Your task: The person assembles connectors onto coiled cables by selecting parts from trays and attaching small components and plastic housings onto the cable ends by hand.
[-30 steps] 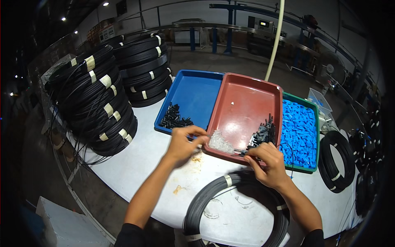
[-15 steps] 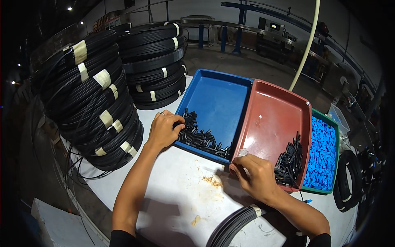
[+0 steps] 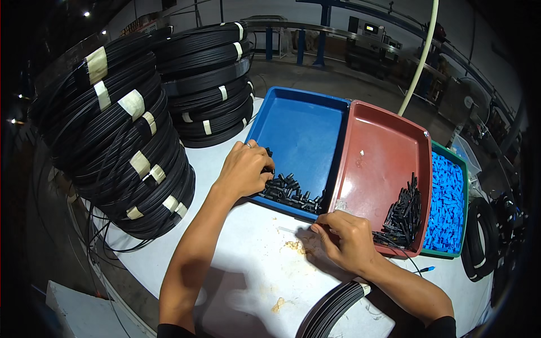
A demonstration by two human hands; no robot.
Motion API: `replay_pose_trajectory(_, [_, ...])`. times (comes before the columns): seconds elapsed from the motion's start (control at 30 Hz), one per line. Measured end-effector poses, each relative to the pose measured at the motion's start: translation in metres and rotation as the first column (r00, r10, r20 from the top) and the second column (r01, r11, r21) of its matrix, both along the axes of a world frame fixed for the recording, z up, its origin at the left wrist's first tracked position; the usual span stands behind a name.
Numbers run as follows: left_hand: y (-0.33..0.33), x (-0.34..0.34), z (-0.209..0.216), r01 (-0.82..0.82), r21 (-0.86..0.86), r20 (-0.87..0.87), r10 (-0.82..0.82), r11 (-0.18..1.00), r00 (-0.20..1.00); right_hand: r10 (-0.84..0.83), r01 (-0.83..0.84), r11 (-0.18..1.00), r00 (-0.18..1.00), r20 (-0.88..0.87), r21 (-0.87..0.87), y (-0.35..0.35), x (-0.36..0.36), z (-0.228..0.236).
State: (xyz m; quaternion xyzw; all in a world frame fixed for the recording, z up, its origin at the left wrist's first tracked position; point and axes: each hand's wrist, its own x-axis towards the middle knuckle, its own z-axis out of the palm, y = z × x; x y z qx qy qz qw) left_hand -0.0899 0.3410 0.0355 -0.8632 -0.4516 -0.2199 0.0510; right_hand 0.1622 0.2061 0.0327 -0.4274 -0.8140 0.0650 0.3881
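Note:
My left hand (image 3: 243, 169) reaches over the near left wall of the blue tray (image 3: 307, 121), fingers curled down at a heap of small black tubular parts (image 3: 290, 188). What its fingertips hold, if anything, is hidden. My right hand (image 3: 346, 236) is closed in a pinch by the near left corner of the red tray (image 3: 383, 132); whatever sits between thumb and forefinger is too small to make out. Past that hand, a thin black cable with a blue connector (image 3: 428, 269) at its end lies over the white table. Below my right wrist rests a coil of black cable (image 3: 332, 307).
Slim black parts (image 3: 403, 217) fill the red tray's near right corner. Beside it a green tray (image 3: 465, 225) holds many blue connectors (image 3: 446, 203). Tall stacks of taped black cable coils (image 3: 112, 146) stand at left. Another coil (image 3: 480, 239) lies far right.
My left hand has gone further into the blue tray's black parts, its fingers now curled lower. My right hand stays pinched near the red tray's corner. The view has shifted slightly.

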Motion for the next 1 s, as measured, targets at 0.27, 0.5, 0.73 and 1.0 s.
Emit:
replay_pose_trajectory(0.27, [0.005,-0.011,-0.017,-0.019,0.047,0.051,0.016,0.999,0.999,0.021,-0.019,0.999,0.995,0.094,-0.025,-0.006,0.003,0.001])
replay_pose_trajectory(0.5, [-0.006,0.000,-0.007,-0.014,0.025,0.078,0.012,1.000,0.997,0.024,-0.020,0.999,0.993,0.119,-0.035,-0.006,0.004,-0.002])
replay_pose_trajectory(0.73, [-0.009,0.006,-0.013,-0.139,0.018,0.096,0.137,0.990,0.986,0.032,-0.028,0.999,0.997,0.076,-0.045,-0.006,0.003,-0.006])
replay_pose_trajectory(1.0, [-0.004,0.012,-0.023,-0.207,0.012,0.160,0.203,0.978,0.966,0.028,-0.022,0.998,0.996,0.085,-0.065,-0.006,0.003,-0.006])
